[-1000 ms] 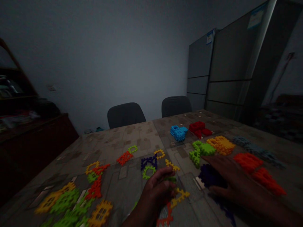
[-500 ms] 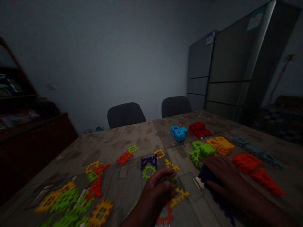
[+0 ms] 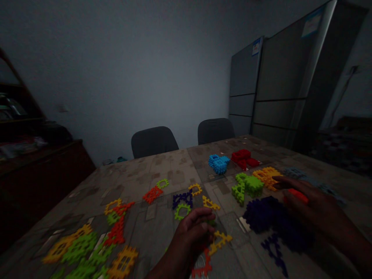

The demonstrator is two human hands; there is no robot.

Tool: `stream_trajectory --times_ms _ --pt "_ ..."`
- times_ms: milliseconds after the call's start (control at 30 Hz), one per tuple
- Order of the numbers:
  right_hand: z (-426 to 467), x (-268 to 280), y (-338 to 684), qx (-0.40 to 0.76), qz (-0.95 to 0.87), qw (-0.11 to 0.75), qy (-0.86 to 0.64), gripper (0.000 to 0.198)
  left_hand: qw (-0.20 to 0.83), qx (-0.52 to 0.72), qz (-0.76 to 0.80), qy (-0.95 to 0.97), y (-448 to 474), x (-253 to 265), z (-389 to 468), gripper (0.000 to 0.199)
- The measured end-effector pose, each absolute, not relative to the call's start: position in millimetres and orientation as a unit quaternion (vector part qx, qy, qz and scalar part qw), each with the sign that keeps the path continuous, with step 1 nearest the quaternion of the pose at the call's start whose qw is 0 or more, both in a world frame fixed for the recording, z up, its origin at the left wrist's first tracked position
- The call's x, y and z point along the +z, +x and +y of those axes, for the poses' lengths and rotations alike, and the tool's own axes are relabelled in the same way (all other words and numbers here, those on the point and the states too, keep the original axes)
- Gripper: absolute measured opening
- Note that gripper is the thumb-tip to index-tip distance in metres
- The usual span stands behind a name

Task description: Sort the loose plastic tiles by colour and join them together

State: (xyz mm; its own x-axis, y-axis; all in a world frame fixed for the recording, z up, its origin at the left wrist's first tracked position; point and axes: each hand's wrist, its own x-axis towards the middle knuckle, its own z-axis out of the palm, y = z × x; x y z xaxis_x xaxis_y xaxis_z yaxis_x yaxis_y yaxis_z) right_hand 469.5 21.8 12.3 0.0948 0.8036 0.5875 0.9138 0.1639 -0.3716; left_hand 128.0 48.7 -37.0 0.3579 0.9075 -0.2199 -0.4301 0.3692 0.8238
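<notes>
My left hand [image 3: 195, 228] is low in the middle with its fingers curled in. A bit of green shows past its fingertips and red below, but what it holds is hidden. Around it lie a yellow toothed strip [image 3: 220, 241], an orange-red piece [image 3: 205, 267] and a green ring-shaped piece [image 3: 182, 212]. My right hand [image 3: 315, 203] is over the orange-red stack [image 3: 296, 196] of interlocking pieces, thumb and fingers apart on either side and mostly hiding it. Just left of that hand, a dark purple pile [image 3: 264, 215] rests on the table, with a purple triangular piece [image 3: 274, 254] in front.
Stacks sorted by colour stand to the right: blue [image 3: 218, 164], red [image 3: 243, 159], green [image 3: 248, 185], yellow [image 3: 266, 176] and grey-blue [image 3: 295, 172]. Mixed flat pieces [image 3: 80, 248] lie at the left of the table [image 3: 162, 170]. Two chairs [image 3: 154, 141] stand behind.
My right hand has moved right and away from the purple pile to the orange-red stack, uncovering the purple pieces. The left hand has hardly moved.
</notes>
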Motion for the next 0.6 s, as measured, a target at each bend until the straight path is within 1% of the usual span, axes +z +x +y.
stream_trajectory --times_ms 133,200,300,433,533,600 --pt "26 -7 470 -0.006 -0.739 0.310 -0.598 0.049 0.754 0.448 0.338 0.341 127 -35 48 0.043" --pt "26 -21 470 0.012 -0.771 0.270 -0.577 0.057 0.753 0.448 0.342 0.339 127 -34 48 0.043" --pt "25 -39 472 0.009 -0.800 0.229 -0.555 0.074 0.753 0.449 0.342 0.338 127 -35 47 0.043" --pt "23 -55 471 -0.019 -0.819 0.206 -0.535 0.088 0.760 0.448 0.326 0.339 127 -38 48 0.042" --pt "22 -60 465 -0.021 -0.821 0.201 -0.533 0.089 0.763 0.442 0.328 0.340 127 -39 48 0.043" --pt "22 -61 462 -0.025 -0.816 0.203 -0.540 0.086 0.762 0.438 0.329 0.345 127 -39 49 0.044"
